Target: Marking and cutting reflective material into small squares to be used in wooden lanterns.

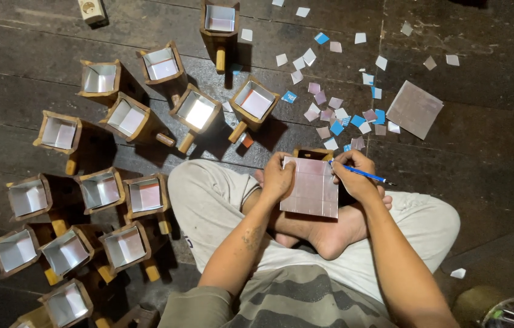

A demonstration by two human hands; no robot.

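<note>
I see the left hand (277, 177) clamped on the left edge of a shiny square sheet (310, 187), thumb over its face, holding it flat above the crossed legs. The sheet sits between both hands, its slightly longer side running near to far, tilted a little to the right at the near end. The right hand (355, 176) is closed around a blue pen (363, 174) at the sheet's far right corner. The pen's long axis runs left to right, its tip against the sheet's edge and its other end pointing right, past the hand. A wooden box (313, 153) peeks out just beyond the sheet. To the left stand many open wooden boxes (100, 189) with shiny lining; cut paper squares (337, 113) lie scattered farther off.
</note>
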